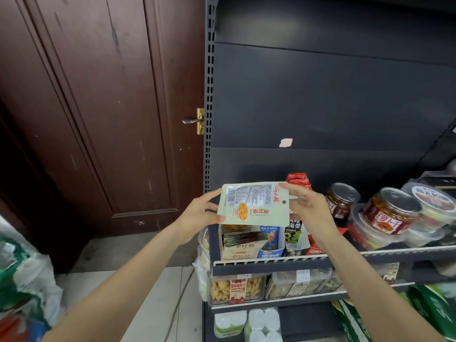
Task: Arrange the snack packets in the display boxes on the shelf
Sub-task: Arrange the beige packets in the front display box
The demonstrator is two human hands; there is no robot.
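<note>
A pale green snack packet (256,206) with red lettering and a barcode is held flat, back side up, above the shelf's left end. My left hand (199,213) pinches its left edge and my right hand (308,206) pinches its right edge near the hang hole. Directly below stands a beige display box (240,253) holding several matching packets upright. To the right of it stand a blue display box (271,243) and a dark green and white one (296,236).
Red packets (299,181) are stacked behind my right hand. Jars with red labels (341,201) and lidded tubs (434,201) fill the shelf (271,260) to the right. Clear boxes of snacks (237,288) sit on the shelf below. A brown door (98,119) and bags (24,280) are on the left.
</note>
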